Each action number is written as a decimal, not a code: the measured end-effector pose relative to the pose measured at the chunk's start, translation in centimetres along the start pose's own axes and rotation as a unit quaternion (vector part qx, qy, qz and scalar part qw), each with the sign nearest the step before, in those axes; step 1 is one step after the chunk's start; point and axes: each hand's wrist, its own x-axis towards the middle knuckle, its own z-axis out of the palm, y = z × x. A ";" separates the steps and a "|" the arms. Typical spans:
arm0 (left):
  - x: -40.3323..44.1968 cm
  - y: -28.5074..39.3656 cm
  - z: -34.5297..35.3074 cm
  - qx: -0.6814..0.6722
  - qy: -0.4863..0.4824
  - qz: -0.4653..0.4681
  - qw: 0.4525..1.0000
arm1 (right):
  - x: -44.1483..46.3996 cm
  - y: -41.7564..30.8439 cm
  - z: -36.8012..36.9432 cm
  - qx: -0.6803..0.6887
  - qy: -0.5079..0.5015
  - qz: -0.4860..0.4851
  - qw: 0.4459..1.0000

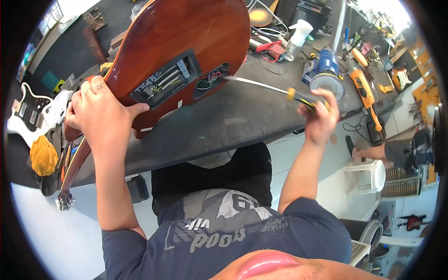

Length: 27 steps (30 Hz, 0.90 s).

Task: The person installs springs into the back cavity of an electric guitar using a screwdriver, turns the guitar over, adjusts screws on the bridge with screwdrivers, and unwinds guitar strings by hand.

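Observation:
A glossy brown electric guitar [186, 28] is tilted up on the bench with its back facing me. One open cavity shows tremolo springs [168, 80], and the smaller cavity beside it holds loose wires [211, 80]. My left hand [102, 109] grips the body's edge near the neck, thumb on the back. In my right hand [321, 114] is a long screwdriver [261, 85], held by its yellow-and-black handle. Its tip is at the edge of the wired cavity; whether it touches the guitar I cannot tell.
The dark bench [224, 123] carries a blue power tool with a disc [326, 70], an orange power tool [364, 88], a white spray bottle [299, 35] and a yellow cloth [44, 155]. A white stool [368, 176] stands at right, near another person's leg [373, 151].

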 end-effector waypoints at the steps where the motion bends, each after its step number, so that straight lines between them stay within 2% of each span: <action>1: 0.0 -0.1 0.3 0.009 0.007 0.003 1.000 | -1.4 -0.4 -2.1 -0.046 0.024 -0.035 0.998; 2: 0.0 -0.1 0.4 0.004 0.005 -0.003 1.000 | -2.4 -0.4 -4.1 -0.092 0.046 -0.068 0.992; 3: 0.0 -0.1 0.2 0.000 0.001 -0.007 1.000 | -3.2 -0.9 -4.7 -0.160 0.069 -0.059 0.983; 6: -0.2 -0.1 0.5 -0.001 0.014 0.007 1.000 | -4.2 0.7 -3.9 -0.325 0.075 -0.098 0.938; 7: -0.2 -0.2 0.6 0.000 0.020 0.011 1.000 | -3.9 1.6 -3.8 -0.434 0.050 -0.178 0.882; 8: -0.2 -0.3 0.6 0.001 0.028 0.013 1.000 | -4.1 2.7 -3.3 -0.489 0.063 -0.190 0.849; 10: -0.4 -0.4 0.5 -0.015 0.038 0.019 0.999 | -3.7 5.1 -3.9 -0.554 0.052 -0.164 0.815; 13: -0.7 -1.0 0.9 -0.039 0.069 0.042 0.996 | -3.5 6.6 -3.8 -0.681 0.048 -0.161 0.713; 14: -0.8 -1.3 1.1 -0.043 0.079 0.048 0.995 | -3.7 6.7 -3.3 -0.719 0.055 -0.100 0.686; 16: -1.3 -1.4 0.9 -0.032 0.071 0.050 0.996 | -4.0 5.5 -0.6 -0.723 0.066 -0.134 0.674; 17: -1.5 -1.4 1.1 -0.039 0.078 0.049 0.995 | -3.8 5.1 0.8 -0.700 0.066 -0.158 0.694; 20: -2.3 -1.6 1.4 -0.067 0.092 0.056 0.992 | -0.7 2.7 5.8 -0.507 -0.053 -0.229 0.829; 24: -3.7 -2.5 1.3 -0.108 0.128 0.096 0.981 | 4.0 -0.5 13.9 -0.349 -0.080 -0.339 0.870; 26: -4.8 -3.4 1.4 -0.146 0.152 0.129 0.969 | 5.8 -1.8 16.5 -0.314 -0.106 -0.330 0.884; 27: -5.4 -4.0 1.1 -0.169 0.146 0.143 0.964 | 6.9 -0.7 17.3 -0.225 -0.151 -0.300 0.915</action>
